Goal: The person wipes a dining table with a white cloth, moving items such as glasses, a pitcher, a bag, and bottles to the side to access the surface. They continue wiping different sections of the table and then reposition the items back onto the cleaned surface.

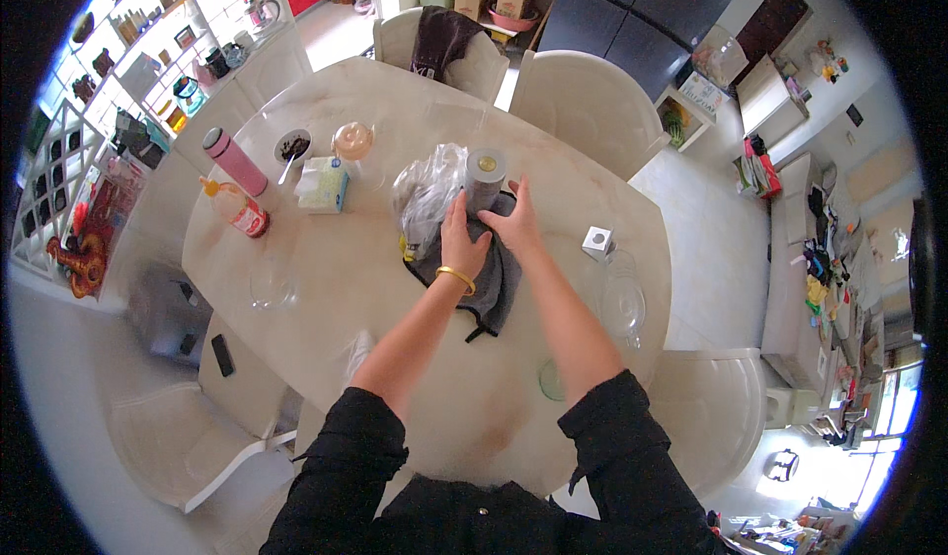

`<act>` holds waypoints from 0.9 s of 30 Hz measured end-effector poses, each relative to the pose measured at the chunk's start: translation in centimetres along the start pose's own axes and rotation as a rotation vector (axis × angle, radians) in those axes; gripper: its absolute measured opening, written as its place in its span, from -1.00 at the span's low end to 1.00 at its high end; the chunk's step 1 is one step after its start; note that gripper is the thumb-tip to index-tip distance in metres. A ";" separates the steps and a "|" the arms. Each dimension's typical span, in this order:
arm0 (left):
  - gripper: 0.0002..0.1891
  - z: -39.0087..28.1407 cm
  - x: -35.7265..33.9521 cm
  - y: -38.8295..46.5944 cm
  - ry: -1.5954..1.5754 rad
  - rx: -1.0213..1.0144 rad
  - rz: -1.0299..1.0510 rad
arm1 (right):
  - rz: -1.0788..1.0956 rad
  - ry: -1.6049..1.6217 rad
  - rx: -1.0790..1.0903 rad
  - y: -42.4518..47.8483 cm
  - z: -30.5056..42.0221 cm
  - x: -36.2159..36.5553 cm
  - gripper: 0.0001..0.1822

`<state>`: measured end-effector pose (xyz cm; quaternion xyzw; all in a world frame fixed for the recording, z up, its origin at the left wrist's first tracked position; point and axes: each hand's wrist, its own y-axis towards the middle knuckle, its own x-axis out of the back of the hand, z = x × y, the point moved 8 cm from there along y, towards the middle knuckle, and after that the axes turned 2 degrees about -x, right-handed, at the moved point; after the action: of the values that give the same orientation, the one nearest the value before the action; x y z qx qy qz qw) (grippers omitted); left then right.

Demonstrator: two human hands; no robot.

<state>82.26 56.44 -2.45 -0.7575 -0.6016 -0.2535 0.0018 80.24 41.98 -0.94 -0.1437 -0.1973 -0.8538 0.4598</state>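
A clear cylindrical canister (pixel 485 179) with a pale lid and gold-coloured centre stands near the middle of the table. At its near left side is my left hand (pixel 465 242), thumb spread from the fingers. My right hand (pixel 521 223) is at the near right of the canister, with thumb and fingers apart. Whether the fingertips touch the canister is unclear. Under my hands lies a crumpled grey cloth (pixel 495 299) with black edging. A crumpled clear plastic bag (pixel 428 192) rests against the canister's left side, partly over the cloth.
On the left are a pink bottle (pixel 238 164), a sauce bottle (pixel 241 210), a bowl (pixel 289 142) with a spoon and a tissue pack (pixel 324 185). A small white box (pixel 597 242) and clear glassware (pixel 623 307) occupy the right. Chairs (pixel 581 107) surround the marble-patterned table (pixel 348 259).
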 end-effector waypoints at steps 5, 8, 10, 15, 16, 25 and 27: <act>-0.10 4.8 -1.3 2.6 -0.020 0.069 0.000 | 0.179 0.115 -0.067 2.4 0.6 -3.9 -0.03; -0.10 6.3 -2.2 3.8 -0.105 0.068 -0.043 | 0.093 0.145 -0.087 3.0 -0.2 -4.3 -0.12; -0.10 6.5 -2.8 4.4 -0.109 0.067 -0.095 | -0.012 0.053 -0.001 3.5 -0.7 -3.6 -0.11; -0.19 5.5 -1.3 3.4 -0.123 0.141 -0.066 | -0.092 -0.084 0.057 2.1 1.4 -3.4 -0.22; -0.20 4.5 -1.5 3.0 -0.149 0.184 -0.048 | -0.122 -0.093 0.103 2.0 1.2 -2.7 -0.26; -0.28 -5.8 3.7 -0.7 -0.251 0.069 0.040 | 0.058 0.333 0.026 -2.8 7.8 2.9 -0.28; -0.30 -9.1 4.1 -2.3 -0.319 0.022 0.074 | 0.065 0.390 0.012 -4.6 9.3 5.7 -0.28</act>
<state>77.33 58.06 6.37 -0.8098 -0.5686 -0.1233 -0.0762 73.89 44.53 8.76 0.0208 -0.1051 -0.8490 0.5174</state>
